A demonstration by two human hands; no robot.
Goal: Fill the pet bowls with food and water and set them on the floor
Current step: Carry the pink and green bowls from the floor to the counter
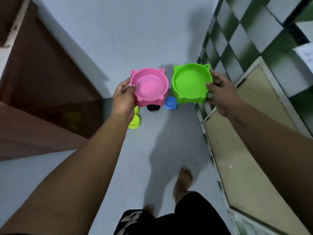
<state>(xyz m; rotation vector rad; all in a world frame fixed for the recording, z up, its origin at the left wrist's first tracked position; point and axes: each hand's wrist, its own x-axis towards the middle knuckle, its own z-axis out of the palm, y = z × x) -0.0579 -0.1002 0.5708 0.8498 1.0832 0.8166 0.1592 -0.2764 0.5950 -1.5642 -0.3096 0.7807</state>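
Fingers of left hand [124,97] grip pink bowl [149,86], right hand [220,94] green bowl [191,83], above blue bowl [171,103].

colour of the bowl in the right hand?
Bright green, cat-ear shaped bowl, held by the right hand. Only the head view shows it.

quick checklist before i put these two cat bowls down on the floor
1. Left hand grips the pink bowl by its rim: ok.
2. Right hand grips the green bowl by its rim: ok.
3. Both bowls held level: ok.
4. Bowls filled: cannot tell; both look smooth inside, perhaps water, no food visible.
5. Landing spot free: not ok; a blue bowl, a black bowl and a yellow-green bowl sit on the floor right below.
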